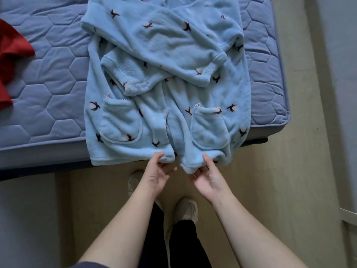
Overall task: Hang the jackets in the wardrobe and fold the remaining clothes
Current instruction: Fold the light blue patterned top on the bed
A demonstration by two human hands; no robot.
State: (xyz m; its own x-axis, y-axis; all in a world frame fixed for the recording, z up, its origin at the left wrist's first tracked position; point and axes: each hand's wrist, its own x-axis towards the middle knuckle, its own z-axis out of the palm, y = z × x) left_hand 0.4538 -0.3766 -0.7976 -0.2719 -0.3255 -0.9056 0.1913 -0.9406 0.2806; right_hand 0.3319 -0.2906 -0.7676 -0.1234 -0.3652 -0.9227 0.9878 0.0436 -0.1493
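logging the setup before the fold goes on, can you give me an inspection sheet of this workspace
surface: blue quilted mattress with hexagon stitching
job's things: blue fleece top lies front up on the mattress, both sleeves folded across the chest, hem hanging over the near edge; red garment lies crumpled at the left of the view
clutter: nothing seen
grippers: left hand and right hand each pinch the hem, one on either side of the front opening
cables: nothing seen
surroundings: pale floor; white shoes below the hands
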